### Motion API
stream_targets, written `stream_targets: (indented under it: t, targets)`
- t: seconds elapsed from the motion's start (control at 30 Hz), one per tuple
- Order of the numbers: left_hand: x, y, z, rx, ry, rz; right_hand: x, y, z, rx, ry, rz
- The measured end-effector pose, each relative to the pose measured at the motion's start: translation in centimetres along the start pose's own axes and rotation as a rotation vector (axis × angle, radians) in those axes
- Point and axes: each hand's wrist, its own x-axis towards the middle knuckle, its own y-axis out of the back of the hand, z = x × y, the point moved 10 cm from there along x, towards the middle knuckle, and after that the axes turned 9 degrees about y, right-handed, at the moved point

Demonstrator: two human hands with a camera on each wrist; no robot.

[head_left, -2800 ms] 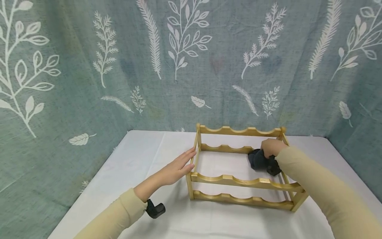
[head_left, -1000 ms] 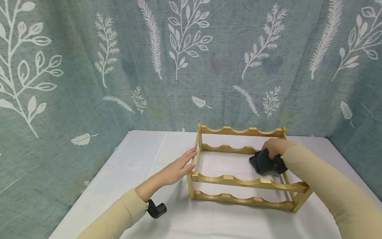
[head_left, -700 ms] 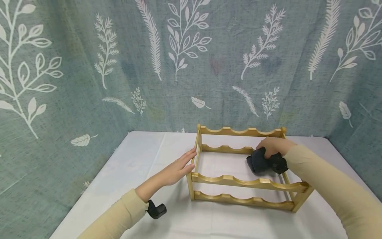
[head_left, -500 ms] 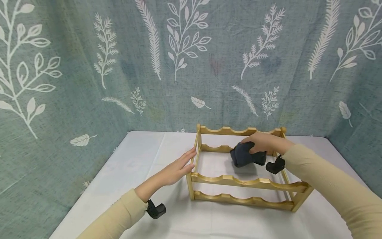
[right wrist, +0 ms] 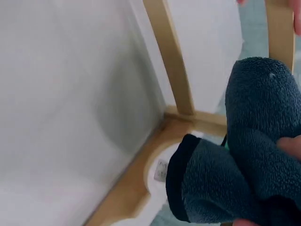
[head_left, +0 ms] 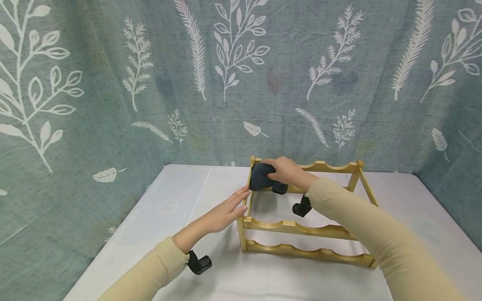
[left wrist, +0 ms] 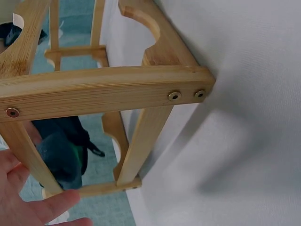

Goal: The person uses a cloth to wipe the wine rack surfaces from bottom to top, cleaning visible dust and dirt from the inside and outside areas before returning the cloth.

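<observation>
A wooden wine rack [head_left: 288, 227] with scalloped rails stands on the white-covered table. At its back left corner my right hand [head_left: 285, 171] grips a bunched dark blue terry cloth [head_left: 259, 177] against the frame. Up close in the right wrist view, the cloth [right wrist: 263, 103] is folded into thick rolls beside a wooden bar. My left hand [head_left: 222, 214] rests its straight fingers on the rack's left end. Seen from the left wrist, the same hand [left wrist: 28, 200] lies by an upright bar, with the blue cloth [left wrist: 63, 157] behind it.
White cloth covers the table [head_left: 180, 196], and a grey-green curtain [head_left: 211, 125] with white leaf prints hangs behind and beside it. Small black wrist cameras hang under both forearms. A pale label [right wrist: 161, 170] shows beyond a scalloped rail in the right wrist view.
My right hand has carried the cloth from the rack's right side, leftward across it, to the back left corner. The left hand has stayed at the rack's left end.
</observation>
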Motion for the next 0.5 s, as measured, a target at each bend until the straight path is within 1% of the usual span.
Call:
stream_targets:
  t: [0.13,0.23,0.37,0.5]
  targets:
    - [0.0,0.1,0.1,0.006,-0.003,0.008,-0.4,0.7,1.0,-0.005,-0.064,0.026]
    - [0.0,0.1,0.1,0.016,-0.007,0.022,-1.6,1.6,2.3,-0.024,-0.101,0.024]
    - [0.1,0.1,0.0,0.029,-0.004,0.035,-3.8,2.9,4.2,-0.073,-0.143,-0.006]
    - [0.1,0.1,0.0,0.018,-0.003,0.036,-6.8,4.1,6.9,-0.111,-0.207,-0.061]
